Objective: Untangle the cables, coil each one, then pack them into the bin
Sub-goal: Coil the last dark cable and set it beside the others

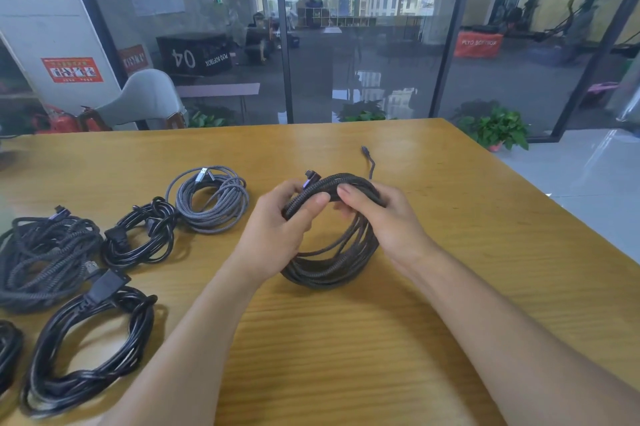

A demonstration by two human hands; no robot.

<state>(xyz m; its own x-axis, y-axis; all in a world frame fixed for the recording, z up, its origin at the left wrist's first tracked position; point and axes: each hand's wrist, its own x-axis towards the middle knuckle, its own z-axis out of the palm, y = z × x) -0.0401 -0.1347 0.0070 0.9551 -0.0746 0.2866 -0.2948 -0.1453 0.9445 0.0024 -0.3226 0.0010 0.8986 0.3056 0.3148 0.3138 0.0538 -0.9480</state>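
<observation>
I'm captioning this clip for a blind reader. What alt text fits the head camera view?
Two hands, left hand and right hand, grip a coil of dark braided cable just above a wooden table. Left of them on the table lie a grey cable coil and several black cable coils. No bin shows.

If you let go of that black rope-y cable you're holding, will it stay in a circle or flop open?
Probably flop a bit. The dark braided cable is held as a coil only by the left hand and right hand; no tie shows. Its loops already sag unevenly, so it looks limp. One free end sticks out and might unwind first.
</observation>
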